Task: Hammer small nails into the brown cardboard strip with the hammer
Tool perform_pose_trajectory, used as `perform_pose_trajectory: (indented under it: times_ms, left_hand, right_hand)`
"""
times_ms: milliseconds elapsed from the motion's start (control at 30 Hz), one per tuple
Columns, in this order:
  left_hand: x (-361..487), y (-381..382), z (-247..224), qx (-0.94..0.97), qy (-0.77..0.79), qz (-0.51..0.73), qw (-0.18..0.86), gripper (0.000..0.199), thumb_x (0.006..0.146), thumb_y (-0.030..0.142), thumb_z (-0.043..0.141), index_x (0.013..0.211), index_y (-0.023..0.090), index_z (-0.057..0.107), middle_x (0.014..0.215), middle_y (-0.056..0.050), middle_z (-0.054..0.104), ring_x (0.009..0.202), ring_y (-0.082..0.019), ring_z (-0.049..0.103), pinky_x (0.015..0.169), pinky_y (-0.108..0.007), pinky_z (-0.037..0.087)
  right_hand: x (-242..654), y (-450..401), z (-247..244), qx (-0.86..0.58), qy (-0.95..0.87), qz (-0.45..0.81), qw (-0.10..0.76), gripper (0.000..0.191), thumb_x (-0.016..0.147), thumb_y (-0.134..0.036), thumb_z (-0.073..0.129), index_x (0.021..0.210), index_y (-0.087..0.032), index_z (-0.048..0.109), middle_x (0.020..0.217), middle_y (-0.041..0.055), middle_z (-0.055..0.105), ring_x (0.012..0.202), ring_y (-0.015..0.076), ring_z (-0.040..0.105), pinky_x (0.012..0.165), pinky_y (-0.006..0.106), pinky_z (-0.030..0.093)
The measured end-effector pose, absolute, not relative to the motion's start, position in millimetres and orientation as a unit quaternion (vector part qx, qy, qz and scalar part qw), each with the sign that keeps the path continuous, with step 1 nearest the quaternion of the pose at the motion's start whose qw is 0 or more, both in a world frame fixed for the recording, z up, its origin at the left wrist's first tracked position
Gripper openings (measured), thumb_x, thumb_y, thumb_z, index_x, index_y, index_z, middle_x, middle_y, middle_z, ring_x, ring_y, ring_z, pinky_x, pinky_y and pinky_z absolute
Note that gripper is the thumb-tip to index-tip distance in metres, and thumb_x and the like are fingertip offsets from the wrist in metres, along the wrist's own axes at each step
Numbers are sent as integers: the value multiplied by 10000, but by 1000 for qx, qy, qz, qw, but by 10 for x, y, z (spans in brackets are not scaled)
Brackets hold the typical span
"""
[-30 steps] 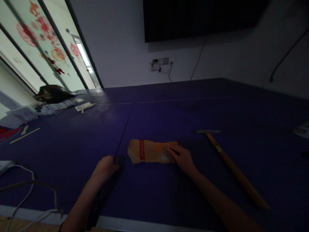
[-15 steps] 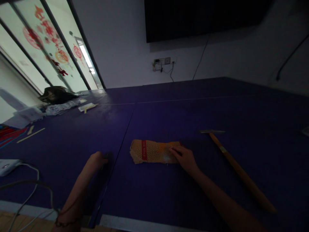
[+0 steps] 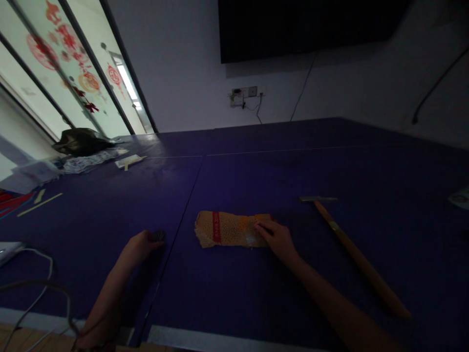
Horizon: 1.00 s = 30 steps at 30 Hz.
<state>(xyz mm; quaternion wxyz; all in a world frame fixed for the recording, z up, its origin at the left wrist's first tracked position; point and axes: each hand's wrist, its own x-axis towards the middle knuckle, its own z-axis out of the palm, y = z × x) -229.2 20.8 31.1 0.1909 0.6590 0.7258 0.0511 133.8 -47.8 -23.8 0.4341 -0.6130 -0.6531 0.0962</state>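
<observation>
A flattened piece of brown cardboard with a red printed band and dark dots lies on the dark purple tabletop. On its right end rests my right hand, thumb and fingertips pinched together; whatever is between them is too small to make out. My left hand, left of the table seam, is closed on a small dark object with light stripes, held just above or at the table surface. Right of my right hand lies a hammer with a wooden handle, its metal head pointing away.
White and grey cables run from a white box at the left edge. Farther left are yellow strips, a clear plastic box and a dark bag. A wall socket sits beneath a black screen.
My left hand has turned slightly, and the striped object in its fingers shows more clearly. My right hand stays at the cardboard's right end. The view has shifted a little.
</observation>
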Motion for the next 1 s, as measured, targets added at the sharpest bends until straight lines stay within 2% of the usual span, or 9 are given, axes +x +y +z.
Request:
perform_pose_trajectory:
  times_ms: [133,233,300,433,600,667,800,1000]
  left_hand:
    - [-2275,174,353,659,738,64,132,307,599,450,600,650,156,530,650,-53,591,643,-225,584,500,-248,366]
    - [-2149,125,398,678,705,204,43,319,654,427,570,774,132,581,780,-87,601,697,-217,582,560,-265,416]
    - [-1956,77,427,707,637,305,27,274,727,390,508,795,141,599,775,-66,593,637,-170,563,575,-260,429]
    - [-1308,-13,424,813,415,385,140,199,778,295,504,702,153,622,686,-30,585,620,-122,549,577,-215,435]
    - [-415,-17,210,871,254,369,201,141,780,204,546,864,145,643,793,-49,596,743,-131,561,672,-226,456]
    - [-176,-4,88,877,233,345,242,185,762,190,576,933,145,631,821,-46,583,751,-130,558,675,-225,459]
    - [21,-3,-104,836,254,358,328,207,749,216,599,947,171,640,809,-27,565,714,-116,547,639,-214,457]
    - [-7,4,-158,807,293,357,367,158,739,235,612,876,188,677,808,-38,619,716,-131,566,656,-241,461]
  right_hand:
    - [1332,-487,-236,-611,-654,100,434,198,785,-252,498,753,-205,688,757,34,705,719,193,653,635,281,501]
    - [1330,-485,-241,-612,-653,101,435,198,785,-255,499,761,-203,688,766,37,705,730,196,652,643,287,501]
    - [1327,-478,-246,-612,-653,101,435,202,785,-253,498,758,-196,690,764,44,705,731,199,652,648,293,500]
    - [1324,-463,-258,-611,-653,103,435,208,783,-257,501,742,-187,692,750,57,703,716,206,652,632,297,498]
    - [1336,-462,-263,-607,-658,101,435,183,766,-229,512,743,-198,691,750,50,707,704,200,652,643,300,497]
    - [1346,-468,-257,-603,-663,101,433,189,746,-169,504,760,-200,690,756,40,710,707,189,653,656,290,496]
    - [1360,-483,-230,-600,-672,106,420,239,702,-78,487,760,-195,688,727,24,705,699,170,648,634,256,486]
    - [1356,-491,-191,-611,-672,116,403,196,713,-112,505,651,-198,669,636,4,668,600,150,615,561,237,459]
